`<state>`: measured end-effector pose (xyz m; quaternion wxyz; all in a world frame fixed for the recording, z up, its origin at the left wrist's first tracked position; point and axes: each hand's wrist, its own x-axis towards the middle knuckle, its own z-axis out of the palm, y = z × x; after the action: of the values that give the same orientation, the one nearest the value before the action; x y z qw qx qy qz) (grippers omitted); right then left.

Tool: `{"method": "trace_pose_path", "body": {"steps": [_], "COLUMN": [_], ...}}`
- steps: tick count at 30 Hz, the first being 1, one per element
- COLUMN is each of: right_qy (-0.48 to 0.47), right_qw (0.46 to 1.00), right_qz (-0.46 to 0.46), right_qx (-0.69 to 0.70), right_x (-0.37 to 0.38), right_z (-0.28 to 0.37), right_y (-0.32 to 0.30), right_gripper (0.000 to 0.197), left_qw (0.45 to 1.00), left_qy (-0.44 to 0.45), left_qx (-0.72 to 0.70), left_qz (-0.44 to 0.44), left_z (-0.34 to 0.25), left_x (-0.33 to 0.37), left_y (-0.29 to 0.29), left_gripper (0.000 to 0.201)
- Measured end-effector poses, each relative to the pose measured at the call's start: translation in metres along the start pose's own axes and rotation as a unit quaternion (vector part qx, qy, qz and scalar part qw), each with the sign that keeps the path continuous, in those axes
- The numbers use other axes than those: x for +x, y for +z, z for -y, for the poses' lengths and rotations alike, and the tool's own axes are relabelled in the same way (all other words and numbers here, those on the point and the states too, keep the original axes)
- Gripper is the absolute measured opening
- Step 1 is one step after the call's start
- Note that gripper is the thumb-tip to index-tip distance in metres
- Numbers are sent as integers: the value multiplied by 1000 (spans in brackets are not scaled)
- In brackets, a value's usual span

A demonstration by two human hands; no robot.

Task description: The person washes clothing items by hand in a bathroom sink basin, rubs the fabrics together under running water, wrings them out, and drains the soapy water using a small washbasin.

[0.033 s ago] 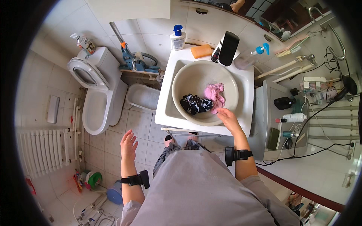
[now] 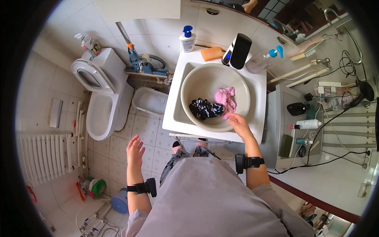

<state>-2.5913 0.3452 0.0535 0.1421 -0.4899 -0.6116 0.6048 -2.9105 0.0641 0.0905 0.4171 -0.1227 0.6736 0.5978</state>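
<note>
A round beige basin [image 2: 187,106] sits in the white sink [image 2: 176,81] in front of me. Inside it lie a crumpled pink cloth [image 2: 225,98] and a black cloth with a white pattern [image 2: 205,109]. My right hand [image 2: 239,123] is over the basin's near right rim, fingers stretched out beside the pink cloth's lower end; whether the fingertips touch it I cannot tell. Away from the sink, my left hand [image 2: 135,150] hangs over the floor to the left, fingers extended and holding nothing.
Behind the basin stand a white pump bottle [image 2: 187,42], an orange bar [image 2: 212,53], a black-and-white device [image 2: 239,51] and a clear bottle with a blue pump [image 2: 258,63]. A toilet [image 2: 103,112] is at left. Bottles and cables crowd the grey cabinet [image 2: 276,118] at right.
A small blue light now shows on the black-and-white device. The view has shifted very slightly; both hands and the cloths stay as they were.
</note>
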Motion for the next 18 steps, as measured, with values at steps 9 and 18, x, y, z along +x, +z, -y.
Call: {"method": "trace_pose_path", "body": {"steps": [9,18], "right_qy": [20,83], "right_qw": [1000,996], "right_qz": [15,-6], "right_qx": [1,-20], "right_x": [-9,-32], "right_z": [11,38], "right_y": [6,10], "right_gripper": [34,36], "left_qw": [998,998], "left_qy": [6,1], "left_qx": [18,26], "left_qz": [52,59], "left_z": [2,11], "left_x": [6,22], "left_y": [15,3], "left_gripper": [38,37]}}
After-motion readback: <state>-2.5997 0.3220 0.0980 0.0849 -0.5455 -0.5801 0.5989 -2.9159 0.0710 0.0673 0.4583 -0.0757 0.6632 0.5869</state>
